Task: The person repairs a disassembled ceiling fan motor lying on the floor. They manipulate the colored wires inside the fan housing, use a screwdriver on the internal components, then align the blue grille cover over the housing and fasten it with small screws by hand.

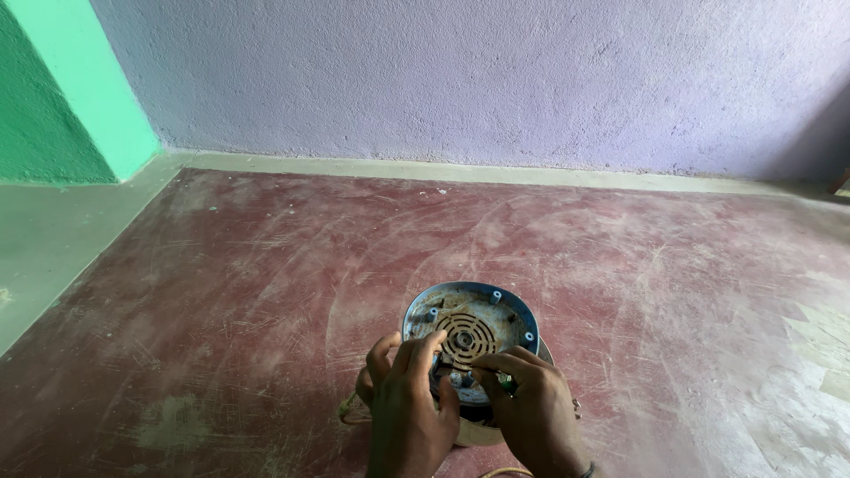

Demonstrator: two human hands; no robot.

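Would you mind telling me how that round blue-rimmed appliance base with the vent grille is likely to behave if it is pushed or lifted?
The round appliance base looks rigid, probably metal and plastic. Standing tilted on the red floor, it may tip if both hands, left hand and right hand, let go. Its round shape could roll.

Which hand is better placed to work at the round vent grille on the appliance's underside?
Probably the right hand: its fingertips pinch just below the grille. The left hand grips the appliance base rim, steadying it.
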